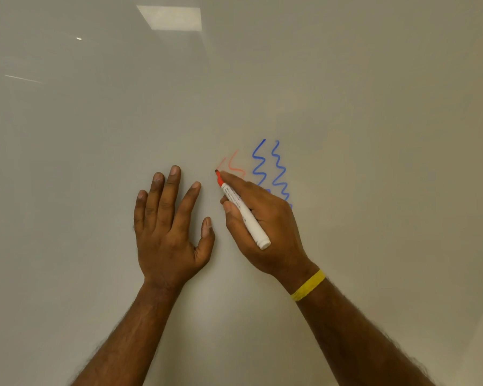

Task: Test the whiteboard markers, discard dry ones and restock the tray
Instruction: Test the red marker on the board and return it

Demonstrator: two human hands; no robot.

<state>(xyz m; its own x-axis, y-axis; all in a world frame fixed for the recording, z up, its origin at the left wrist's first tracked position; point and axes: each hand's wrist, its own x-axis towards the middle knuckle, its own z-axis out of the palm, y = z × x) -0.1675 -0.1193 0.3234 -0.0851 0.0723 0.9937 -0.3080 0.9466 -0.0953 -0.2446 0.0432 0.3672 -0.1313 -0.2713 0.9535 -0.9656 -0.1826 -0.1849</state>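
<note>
We see the whiteboard filling the view, pale grey-white and glossy, with a ceiling light reflection near the top. Two blue zigzags run down it right of centre, solid and saturated; their lower ends go behind our right hand. Just left of them are red marks, faint and thin, much paler than the blue.

Our left hand lies flat on the board, fingers spread wide, holding nothing. Our right hand grips the marker between thumb and fingers, a yellow band on the wrist.

The marker has a white barrel, a red collar and a dark tip, uncapped. It is tilted up-left, tip touching the board at the lower end of the red marks. Small print on the barrel, too blurred to read.
</note>
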